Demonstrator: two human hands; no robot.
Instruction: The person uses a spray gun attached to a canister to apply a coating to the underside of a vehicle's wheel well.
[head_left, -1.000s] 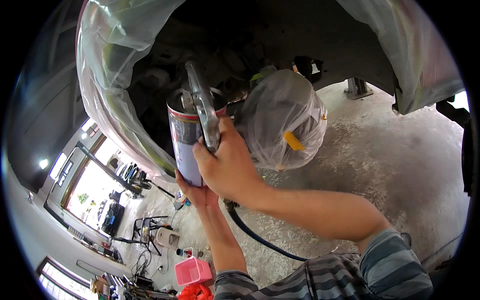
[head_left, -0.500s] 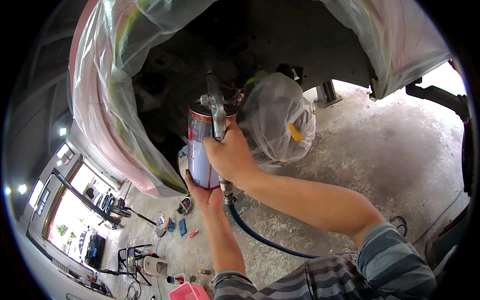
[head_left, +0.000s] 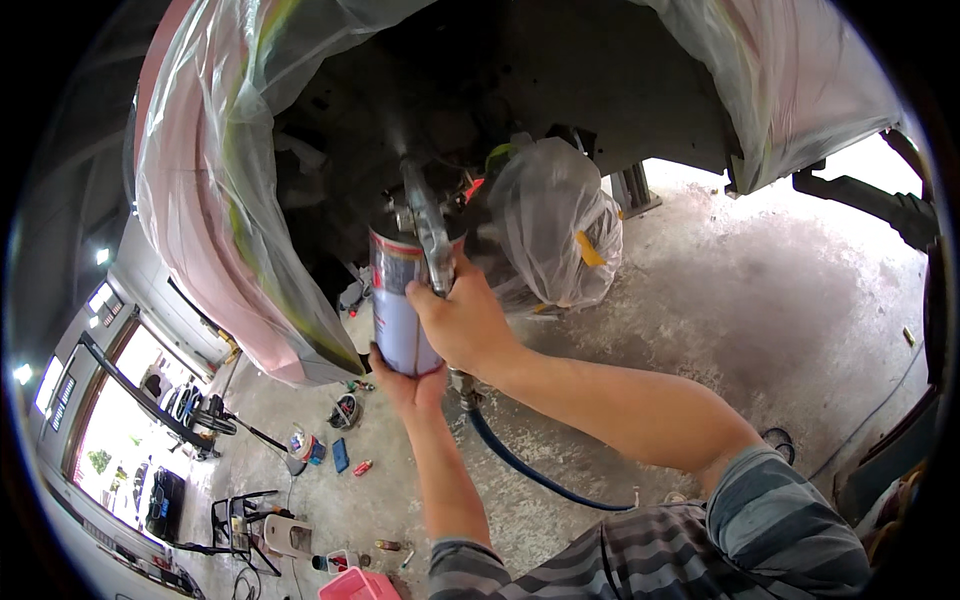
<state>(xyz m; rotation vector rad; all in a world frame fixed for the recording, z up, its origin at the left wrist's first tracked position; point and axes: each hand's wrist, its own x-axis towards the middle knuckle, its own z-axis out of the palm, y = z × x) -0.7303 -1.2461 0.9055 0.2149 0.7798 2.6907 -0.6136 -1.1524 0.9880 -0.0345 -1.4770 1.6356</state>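
My right hand (head_left: 466, 325) is wrapped round the grip of a metal spray gun (head_left: 428, 225), whose nozzle points up into a dark wheel arch (head_left: 600, 60). A pale mist leaves the nozzle. Attached to the gun is a cylindrical can (head_left: 400, 310), white below with a dark, red-edged band above. From beneath, my left hand (head_left: 408, 388) cups the can's base. A dark blue air hose (head_left: 510, 462) runs from the gun's handle down toward my body. Beside the gun hangs a wheel hub part wrapped in clear plastic (head_left: 560, 220) with a yellow tape piece.
Plastic sheeting (head_left: 190, 180) with yellow-green tape covers the body panels around the arch. A dark lift arm (head_left: 860, 200) juts in at right. On the concrete floor (head_left: 740, 290) lie a blue flat object (head_left: 340, 456), a pink basket (head_left: 358, 584), a stool (head_left: 287, 536) and a black rack (head_left: 238, 525).
The gun and can have shifted slightly left, and the nozzle tilts further left. Mist at the nozzle shows more plainly. The whole view has turned a little.
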